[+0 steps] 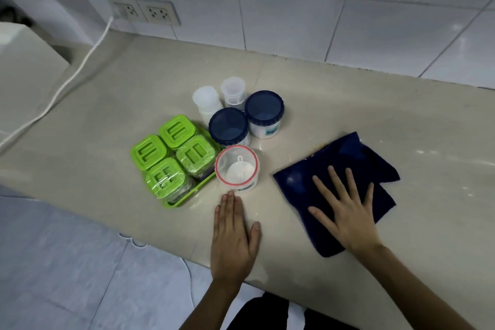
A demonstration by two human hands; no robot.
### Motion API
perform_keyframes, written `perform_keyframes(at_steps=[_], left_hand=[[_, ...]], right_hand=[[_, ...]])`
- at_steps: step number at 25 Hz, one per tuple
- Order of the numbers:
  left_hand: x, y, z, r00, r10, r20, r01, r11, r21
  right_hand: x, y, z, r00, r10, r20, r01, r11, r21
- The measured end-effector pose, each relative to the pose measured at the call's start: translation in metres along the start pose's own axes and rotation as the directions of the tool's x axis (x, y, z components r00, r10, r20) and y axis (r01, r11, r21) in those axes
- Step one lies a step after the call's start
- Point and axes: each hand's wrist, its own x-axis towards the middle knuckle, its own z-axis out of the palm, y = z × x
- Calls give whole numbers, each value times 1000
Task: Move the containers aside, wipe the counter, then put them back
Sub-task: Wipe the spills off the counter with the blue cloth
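Observation:
A dark blue cloth (pixel 332 171) lies spread on the beige counter (pixel 334 104). My right hand (pixel 345 209) presses flat on it, fingers apart. My left hand (pixel 234 236) rests flat on the counter, fingertips just short of a clear tub with a red rim (pixel 237 167) that holds a white scoop. Behind the tub stand two blue-lidded jars (pixel 227 126) (pixel 263 112) and two small clear cups (pixel 206 100) (pixel 233 91). To their left a green tray (pixel 187 197) carries several green-lidded boxes (pixel 174 153).
A white cable (pixel 80 67) runs from the wall sockets (pixel 144 11) across the counter's left part. A white appliance (pixel 24 53) stands at the far left. The tiled wall (pixel 321 8) backs the counter; its front edge runs just below my left hand.

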Motion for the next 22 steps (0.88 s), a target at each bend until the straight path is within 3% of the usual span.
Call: perform_keyframes(at_steps=[4,8,12,16,20,22], left_hand=[[-1,-1,1,1000,0,-26,-1,999,-43],[-1,-1,2,1000,-17,-22,16,997,-80],[-3,-4,2,992,121,-34,-125,981,-151],[-7,-6,2,971,238,23,-235,969,-81],[-5,-5,3,976,219,22,-217,974,-68],[-5,-2,4,961,274,31,-271,960,-72]], right_hand=[[-3,51,-13,998,65,-19,-64,997,40],[8,13,-9,983,185,-8,-184,981,67],[9,-43,5,1000,14,13,-14,1000,-7],[-13,11,1,994,-110,0,110,993,-37],[-43,103,-18,976,210,-56,-211,978,-9],[-25,123,-34,957,287,-47,-290,953,-81]])
